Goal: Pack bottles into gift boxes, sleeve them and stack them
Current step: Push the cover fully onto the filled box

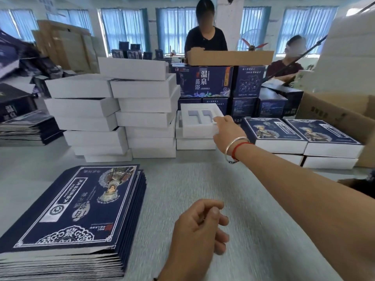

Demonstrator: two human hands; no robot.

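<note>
Grey, faintly textured bench (203, 179) carries flat navy printed sleeves (81, 209) near left and matte white boxes (113, 110) stacked far; right hand (228, 131) pinches the open foam-lined box's (199, 121) right edge; left hand (199, 228) hovers near, loosely curled, empty

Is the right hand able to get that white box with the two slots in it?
Probably yes. The right hand already has its fingers at the near right corner of the white open box, which lies on top of a short stack with nothing over it.
</note>
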